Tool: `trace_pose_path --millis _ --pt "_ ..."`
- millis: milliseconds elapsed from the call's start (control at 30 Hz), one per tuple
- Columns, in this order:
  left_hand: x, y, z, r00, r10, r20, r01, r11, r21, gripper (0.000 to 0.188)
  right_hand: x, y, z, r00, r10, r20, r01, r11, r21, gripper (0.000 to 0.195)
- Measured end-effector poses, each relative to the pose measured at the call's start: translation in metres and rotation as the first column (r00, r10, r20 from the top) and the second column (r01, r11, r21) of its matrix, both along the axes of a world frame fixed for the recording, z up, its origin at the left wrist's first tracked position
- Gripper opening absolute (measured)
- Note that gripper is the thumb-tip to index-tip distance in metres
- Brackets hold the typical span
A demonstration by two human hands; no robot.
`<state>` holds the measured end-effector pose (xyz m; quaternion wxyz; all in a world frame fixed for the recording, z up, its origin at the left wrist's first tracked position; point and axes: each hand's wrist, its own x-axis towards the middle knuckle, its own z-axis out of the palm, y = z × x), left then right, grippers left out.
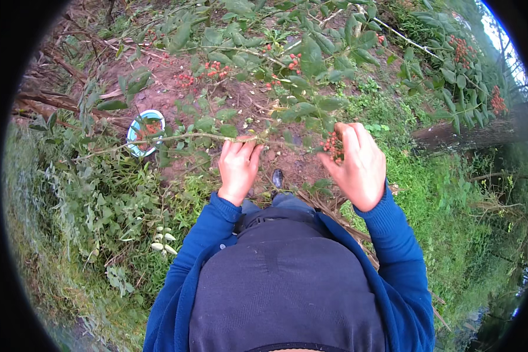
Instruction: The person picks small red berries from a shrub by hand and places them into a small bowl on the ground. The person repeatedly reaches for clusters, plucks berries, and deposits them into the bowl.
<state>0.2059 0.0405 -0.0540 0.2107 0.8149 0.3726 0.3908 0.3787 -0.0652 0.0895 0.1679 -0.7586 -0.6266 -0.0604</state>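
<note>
My left hand (240, 169) grips a thin green branch (193, 135) of a leafy shrub, its fingers curled over the stem. To the right, my right hand (358, 163) has its thumb and fingers around a cluster of small red berries (331, 145). Whether that cluster is still joined to its twig cannot be seen. More red berry clusters (217, 69) hang among the green leaves (312, 57) beyond both hands. On the ground at the left stands a light blue basin with a white rim (134, 147), holding reddish berries (150, 129).
Leafy branches with more berries (462, 48) spread across the far side and right. A thick trunk (471, 130) lies or leans at the right. Dry stalks (53, 99) litter the left. My dark shoe (277, 178) stands on bare reddish soil, with weeds (105, 198) at the left.
</note>
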Motion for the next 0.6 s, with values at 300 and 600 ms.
trace_pose_path --millis 300,600 --pt "0.000 0.002 0.005 1.000 0.019 0.007 -0.019 1.000 0.013 0.016 0.026 0.005 -0.009 0.710 -0.126 -0.693 0.089 0.992 -0.090 0.023" --pt "-0.002 0.000 0.006 0.998 0.031 0.049 -0.031 0.999 0.008 0.017 0.004 0.005 0.000 0.882 -0.182 -0.435 0.153 0.983 -0.103 0.030"
